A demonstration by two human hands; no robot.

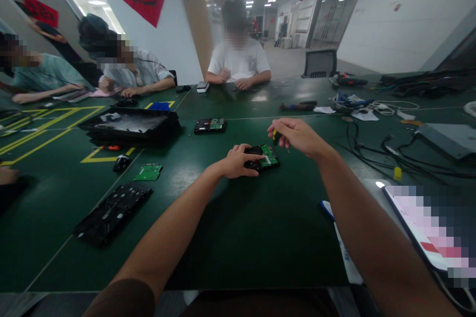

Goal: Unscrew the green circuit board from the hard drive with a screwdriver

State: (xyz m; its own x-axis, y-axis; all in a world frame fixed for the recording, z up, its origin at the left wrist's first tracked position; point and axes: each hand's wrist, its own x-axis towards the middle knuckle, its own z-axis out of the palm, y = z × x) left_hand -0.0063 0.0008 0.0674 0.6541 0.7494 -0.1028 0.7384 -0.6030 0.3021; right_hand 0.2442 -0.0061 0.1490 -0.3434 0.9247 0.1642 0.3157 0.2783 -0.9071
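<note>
In the head view, a black hard drive with a green circuit board on top (263, 157) is seen lying flat on the dark green counter (230, 237), its long axis running left to right and slightly away. It is pinned by the left hand (238, 161), fingers closed over its near-left end. A small yellow-and-black screwdriver (274, 135) is pinched in the right hand (297, 134), just above the drive's far right corner. A shallow black plastic tray (130, 126) is seen well to the left, holding a small grey part (110, 117).

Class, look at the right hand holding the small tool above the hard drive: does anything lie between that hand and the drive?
Nothing visible does. The right hand hovers just above the drive, with only bare table showing between them. The left hand rests on the drive's left side.
</note>
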